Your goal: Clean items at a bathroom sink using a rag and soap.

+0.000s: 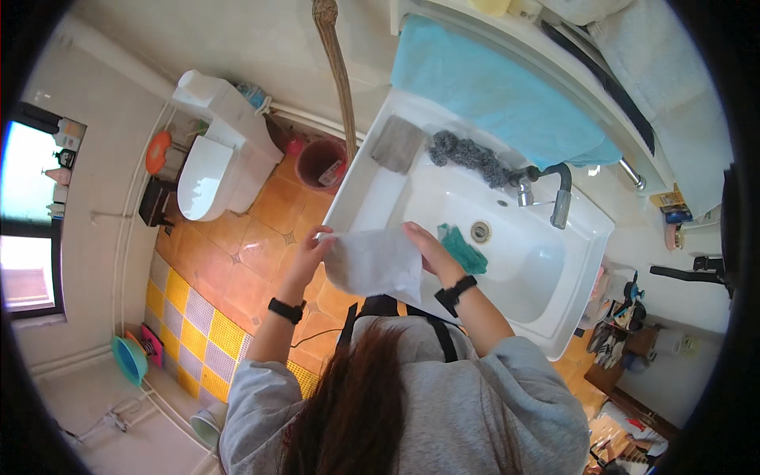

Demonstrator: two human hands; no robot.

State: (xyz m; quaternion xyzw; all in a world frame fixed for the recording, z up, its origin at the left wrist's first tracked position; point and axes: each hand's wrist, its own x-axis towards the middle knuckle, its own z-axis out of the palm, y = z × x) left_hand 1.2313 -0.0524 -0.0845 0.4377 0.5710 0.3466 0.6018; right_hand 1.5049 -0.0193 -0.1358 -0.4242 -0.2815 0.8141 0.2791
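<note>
A thin white cloth [372, 257] hangs spread between my two hands, over the near left edge of the white sink [372, 194]. My left hand [313, 248] pinches its upper left corner. My right hand [432, 250] grips the right side, with part of the fingers hidden by the cloth. Just right of that hand, a crumpled green cloth [463, 250] lies in the basin beside the drain [480, 231]. Along the back of the sink sits a dark grey, fluffy bundle [471, 154], next to the faucet [560, 198].
A grey cloth [397, 145] lies on the sink's left ledge. A light blue towel [491, 95] hangs behind the sink. To the left stand a wooden stick [339, 71], a reddish bucket [321, 164] and a toilet [207, 178]. Yellow and grey mats [194, 324] cover part of the tiled floor.
</note>
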